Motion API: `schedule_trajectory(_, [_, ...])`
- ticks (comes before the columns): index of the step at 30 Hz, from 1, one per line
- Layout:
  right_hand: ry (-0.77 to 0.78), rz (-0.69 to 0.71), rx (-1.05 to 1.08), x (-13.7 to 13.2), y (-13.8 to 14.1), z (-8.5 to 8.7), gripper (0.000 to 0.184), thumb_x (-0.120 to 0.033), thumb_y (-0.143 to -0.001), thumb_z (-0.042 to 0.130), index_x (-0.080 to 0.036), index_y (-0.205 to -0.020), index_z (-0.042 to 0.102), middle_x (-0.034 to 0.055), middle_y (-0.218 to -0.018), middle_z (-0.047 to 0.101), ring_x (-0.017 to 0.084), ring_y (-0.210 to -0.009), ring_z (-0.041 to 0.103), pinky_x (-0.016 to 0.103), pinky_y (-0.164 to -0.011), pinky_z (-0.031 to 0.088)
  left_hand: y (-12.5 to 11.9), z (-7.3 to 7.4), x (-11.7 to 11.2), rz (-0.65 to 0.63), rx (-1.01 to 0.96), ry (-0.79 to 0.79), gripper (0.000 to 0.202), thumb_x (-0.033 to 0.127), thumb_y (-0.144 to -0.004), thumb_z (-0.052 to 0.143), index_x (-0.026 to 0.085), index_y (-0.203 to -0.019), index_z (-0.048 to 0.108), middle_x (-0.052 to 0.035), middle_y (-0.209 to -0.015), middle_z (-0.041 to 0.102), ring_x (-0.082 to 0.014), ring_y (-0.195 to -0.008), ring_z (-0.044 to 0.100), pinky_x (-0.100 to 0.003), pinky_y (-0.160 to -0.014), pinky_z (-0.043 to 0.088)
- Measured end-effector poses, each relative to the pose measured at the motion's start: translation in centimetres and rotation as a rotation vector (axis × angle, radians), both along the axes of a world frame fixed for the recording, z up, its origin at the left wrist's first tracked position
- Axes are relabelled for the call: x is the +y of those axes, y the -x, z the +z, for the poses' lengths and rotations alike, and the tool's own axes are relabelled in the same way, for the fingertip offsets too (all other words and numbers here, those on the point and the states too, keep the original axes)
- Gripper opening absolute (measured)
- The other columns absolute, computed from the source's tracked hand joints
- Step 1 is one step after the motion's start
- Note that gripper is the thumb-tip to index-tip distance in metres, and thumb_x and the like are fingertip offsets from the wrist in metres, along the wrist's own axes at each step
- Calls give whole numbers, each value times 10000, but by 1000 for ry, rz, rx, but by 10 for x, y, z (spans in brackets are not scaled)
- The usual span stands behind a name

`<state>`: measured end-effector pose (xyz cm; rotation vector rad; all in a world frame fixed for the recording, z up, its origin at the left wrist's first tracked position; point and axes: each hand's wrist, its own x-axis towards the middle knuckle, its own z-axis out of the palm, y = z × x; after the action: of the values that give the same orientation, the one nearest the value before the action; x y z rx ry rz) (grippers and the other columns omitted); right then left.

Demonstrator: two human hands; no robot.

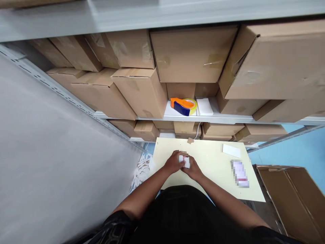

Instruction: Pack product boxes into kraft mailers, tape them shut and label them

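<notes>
Both my hands meet over the pale yellow table (215,169), close to my body. My left hand (173,162) and my right hand (193,168) are closed together around a small white item (185,160) with a touch of red on it. The fingers cover most of it, so its exact shape is hidden. A small brown cardboard scrap (190,140) lies at the table's far edge, beyond my hands.
A white card (231,150) and a blurred printed slip (240,174) lie on the table to the right. Shelves of cardboard boxes (193,56) rise ahead; an orange-and-blue tape dispenser (183,105) and a white box (204,106) sit on one shelf. An open carton (291,196) stands at right, white paper strips (142,169) at left.
</notes>
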<state>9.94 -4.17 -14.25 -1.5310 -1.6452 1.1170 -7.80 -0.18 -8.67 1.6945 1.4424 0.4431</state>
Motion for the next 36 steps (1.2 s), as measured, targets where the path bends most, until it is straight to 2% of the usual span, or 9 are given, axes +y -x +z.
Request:
schedule_trajectory(5, [41, -85, -70, -7, -7, 20, 685, -399, -776, 736, -223, -1405, 531, 116, -1316, 609, 295, -1111, 657, 447, -932, 555, -7, 4, 0, -47, -38, -45, 575, 202, -761, 655, 229, -1335, 632, -97, -1492, 550, -301, -1350, 530, -435, -1189, 382])
schedule_trajectory(9, [88, -135, -188, -5, -9, 29, 498, -301, -804, 669, -216, -1290, 600, 101, -1192, 682, 284, -1046, 679, 401, -889, 541, 1, 5, -3, 2, -154, -67, 482, 199, -854, 571, 229, -1331, 629, -93, -1408, 624, -281, -1311, 557, -425, -1186, 376])
schedule_trajectory(12, [105, -141, -203, -3, -8, 35, 466, -359, -837, 646, -210, -1275, 590, 99, -1159, 703, 290, -1035, 684, 398, -879, 526, 9, 3, -6, 28, -82, -125, 518, 199, -885, 560, 198, -1403, 553, -130, -1417, 585, -284, -1198, 604, -446, -1112, 434])
schedule_trajectory(15, [130, -180, -220, -1, -3, 39, 511, -454, -812, 692, -206, -1247, 591, 107, -1132, 711, 297, -1009, 691, 385, -840, 517, 14, 3, -10, -80, 70, -272, 476, 165, -889, 557, 219, -1361, 580, -132, -1372, 563, -303, -1239, 540, -468, -1101, 426])
schedule_trajectory(20, [184, -172, -253, 2, -2, 41, 341, -312, -850, 584, -213, -1174, 623, 56, -935, 732, 230, -830, 688, 317, -732, 492, 10, 10, -14, -296, 120, -279, 378, 151, -913, 521, 232, -1258, 653, -121, -1153, 616, -295, -1129, 563, -436, -1047, 441])
schedule_trajectory(26, [285, -110, 52, 2, -12, 38, 392, -285, -914, 355, -256, -1173, 649, 1, -916, 710, 179, -820, 676, 279, -659, 534, -10, 24, -6, -149, 274, -120, 427, 383, -755, 779, 195, -1129, 692, -154, -1119, 620, -376, -1129, 563, -464, -996, 446])
schedule_trajectory(29, [282, -54, 50, 1, -12, 35, 471, -264, -827, 515, -261, -1290, 602, -6, -959, 712, 180, -828, 676, 294, -698, 543, -19, 28, 3, -143, 370, -75, 488, 406, -627, 860, 185, -1032, 702, -177, -1133, 605, -412, -1144, 546, -479, -967, 452])
schedule_trajectory(33, [240, 30, -17, 1, -11, 31, 798, -214, -667, 740, -236, -1424, 488, -16, -882, 701, 203, -769, 664, 304, -666, 516, -27, 31, 10, -181, 467, -76, 554, 372, -516, 898, 180, -989, 685, -179, -1168, 575, -410, -1141, 531, -466, -911, 485])
schedule_trajectory(36, [158, 28, -76, 3, -10, 27, 740, -220, -664, 787, -243, -1358, 530, 3, -923, 706, 196, -732, 645, 297, -645, 476, -28, 34, 9, -173, 430, -84, 536, 343, -528, 872, 164, -993, 673, -178, -1174, 553, -389, -1076, 571, -451, -859, 509])
